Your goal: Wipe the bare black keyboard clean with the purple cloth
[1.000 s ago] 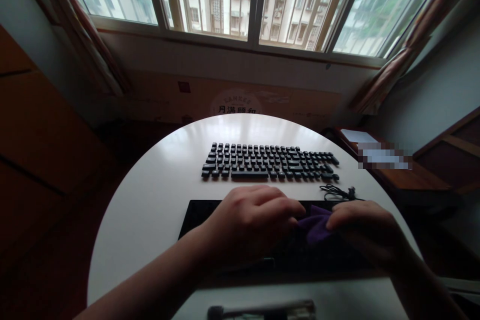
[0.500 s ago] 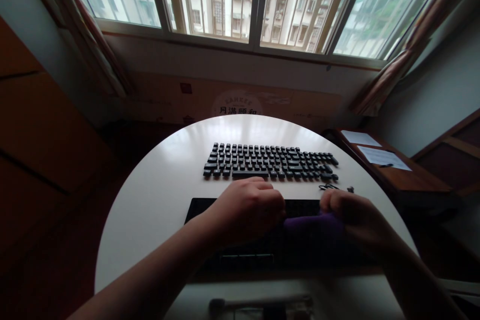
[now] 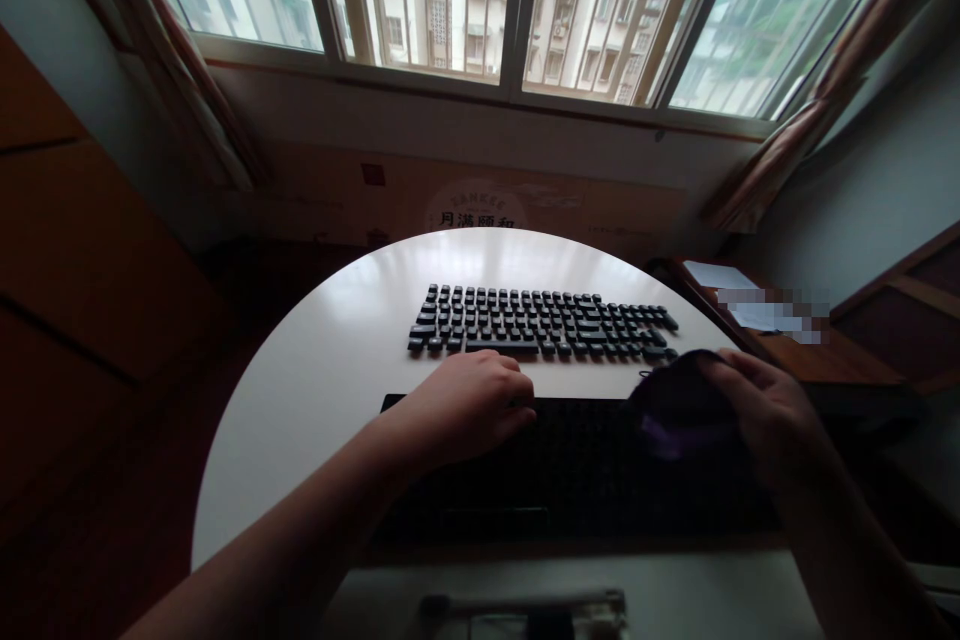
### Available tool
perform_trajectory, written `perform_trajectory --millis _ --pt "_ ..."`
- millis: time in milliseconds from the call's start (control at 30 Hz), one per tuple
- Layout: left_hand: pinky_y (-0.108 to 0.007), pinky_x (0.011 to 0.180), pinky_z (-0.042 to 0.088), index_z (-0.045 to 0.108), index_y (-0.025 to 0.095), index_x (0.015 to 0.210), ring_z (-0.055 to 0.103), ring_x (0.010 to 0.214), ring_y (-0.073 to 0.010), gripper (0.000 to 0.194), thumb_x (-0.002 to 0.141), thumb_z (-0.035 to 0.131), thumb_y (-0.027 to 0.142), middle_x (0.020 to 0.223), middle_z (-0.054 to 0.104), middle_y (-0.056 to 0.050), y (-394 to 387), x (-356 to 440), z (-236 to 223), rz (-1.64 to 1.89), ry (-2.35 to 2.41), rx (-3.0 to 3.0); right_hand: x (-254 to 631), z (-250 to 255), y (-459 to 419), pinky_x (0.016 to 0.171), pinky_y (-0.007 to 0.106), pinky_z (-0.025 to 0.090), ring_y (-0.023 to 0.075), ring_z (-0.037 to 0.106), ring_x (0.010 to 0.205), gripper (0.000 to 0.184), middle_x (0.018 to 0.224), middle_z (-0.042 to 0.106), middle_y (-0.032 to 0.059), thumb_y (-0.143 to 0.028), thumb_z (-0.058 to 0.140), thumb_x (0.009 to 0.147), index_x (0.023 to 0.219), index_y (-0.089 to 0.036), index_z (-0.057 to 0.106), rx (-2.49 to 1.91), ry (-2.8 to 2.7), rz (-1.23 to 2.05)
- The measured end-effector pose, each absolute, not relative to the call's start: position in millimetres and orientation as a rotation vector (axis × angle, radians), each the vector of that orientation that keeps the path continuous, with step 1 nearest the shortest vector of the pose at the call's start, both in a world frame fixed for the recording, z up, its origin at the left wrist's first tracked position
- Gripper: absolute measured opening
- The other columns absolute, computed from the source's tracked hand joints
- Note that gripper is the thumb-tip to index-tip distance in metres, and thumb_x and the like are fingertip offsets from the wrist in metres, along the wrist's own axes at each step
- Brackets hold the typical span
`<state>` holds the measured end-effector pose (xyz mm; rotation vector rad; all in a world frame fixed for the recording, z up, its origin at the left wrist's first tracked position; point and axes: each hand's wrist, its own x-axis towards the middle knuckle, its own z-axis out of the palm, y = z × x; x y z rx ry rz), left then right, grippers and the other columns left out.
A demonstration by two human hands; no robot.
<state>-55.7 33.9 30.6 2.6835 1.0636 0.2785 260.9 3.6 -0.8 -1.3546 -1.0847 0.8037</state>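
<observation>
A black keyboard base (image 3: 577, 480), its keycaps off, lies lengthwise on the white round table. My left hand (image 3: 476, 400) is over its left half with the fingers curled in; whatever they may hold is hidden. At the right end, my right hand (image 3: 757, 405) pinches a dark purple cloth (image 3: 679, 415) by its edge. The cloth hangs open over the base, somewhat blurred. Beyond the base, loose black keycaps (image 3: 517, 325) are laid out in rows in keyboard order.
A blurred tool-like object (image 3: 525, 610) lies at the table's (image 3: 277, 440) near edge. Part of a black cable (image 3: 645, 374) shows behind the cloth. To the right stands a brown wooden surface (image 3: 825, 355) with white papers (image 3: 720, 275). A barred window (image 3: 517, 10) is ahead.
The purple cloth was bunched between both hands, then stretched; now only my right hand holds it, raised and spread out. My left hand has moved left, away from it.
</observation>
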Motion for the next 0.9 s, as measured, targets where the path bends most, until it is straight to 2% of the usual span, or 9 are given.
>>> perform_trajectory --millis 100,167,333,433,500,600,900 --pt "-0.034 0.075 0.051 0.076 0.021 0.091 0.068 0.092 -0.0225 0.01 0.09 0.067 0.025 0.097 0.075 -0.004 34 -56 28 0.286 1.057 2.68 278 -3 8 0.038 0.024 0.032 0.0123 0.042 0.047 0.033 0.058 0.049 -0.0041 -0.05 0.079 0.078 0.075 -0.022 0.062 -1.318 -0.9 0.438" --pt "-0.034 0.076 0.051 0.075 0.021 0.094 0.068 0.093 -0.0232 0.01 0.088 0.07 0.027 0.099 0.075 -0.005 34 -56 27 0.281 1.07 2.677 280 -7 9 0.039 0.024 0.031 0.0124 0.042 0.047 0.032 0.056 0.048 -0.0038 -0.051 0.076 0.082 0.077 -0.021 0.065 -1.369 -1.042 0.258" --pt "-0.033 0.079 0.05 0.073 0.022 0.104 0.068 0.098 -0.0236 0.018 0.087 0.07 0.028 0.107 0.074 -0.005 37 -58 21 0.238 1.096 2.664 244 -18 8 0.054 0.027 0.044 0.0158 0.055 0.056 0.032 0.062 0.058 -0.0005 -0.043 0.06 0.095 0.074 -0.02 0.064 -1.342 -1.898 0.369" --pt "-0.035 0.083 0.05 0.071 0.024 0.112 0.067 0.104 -0.0256 0.027 0.087 0.071 0.033 0.114 0.073 -0.005 40 -59 17 0.225 1.125 2.65 220 -24 6 0.067 0.03 0.049 0.0194 0.065 0.071 0.019 0.08 0.07 0.0025 -0.033 0.055 0.097 0.089 -0.021 0.067 -1.296 -2.138 0.387" --pt "-0.036 0.084 0.05 0.071 0.023 0.115 0.066 0.106 -0.027 0.033 0.086 0.071 0.037 0.114 0.073 -0.007 42 -60 14 0.197 1.129 2.643 210 -28 4 0.069 0.031 0.05 0.0203 0.067 0.076 0.012 0.087 0.072 0.0027 -0.026 0.055 0.094 0.095 -0.022 0.066 -1.312 -2.224 0.357" --pt "-0.037 0.083 0.049 0.072 0.021 0.111 0.066 0.102 -0.0277 0.032 0.085 0.071 0.039 0.108 0.073 -0.008 44 -60 10 0.143 1.13 2.643 204 -32 4 0.068 0.032 0.049 0.0212 0.066 0.076 0.01 0.088 0.072 0.0032 -0.021 0.056 0.088 0.092 -0.022 0.065 -1.346 -2.288 0.239" --pt "-0.034 0.075 0.047 0.073 0.019 0.102 0.066 0.091 -0.026 0.027 0.085 0.07 0.041 0.1 0.073 -0.009 46 -60 6 0.128 1.127 2.67 190 -37 10 0.084 0.042 0.054 0.026 0.063 0.096 0.019 0.1 0.068 0.0095 -0.022 0.059 0.093 0.102 -0.022 0.075 -1.127 -2.321 0.133"
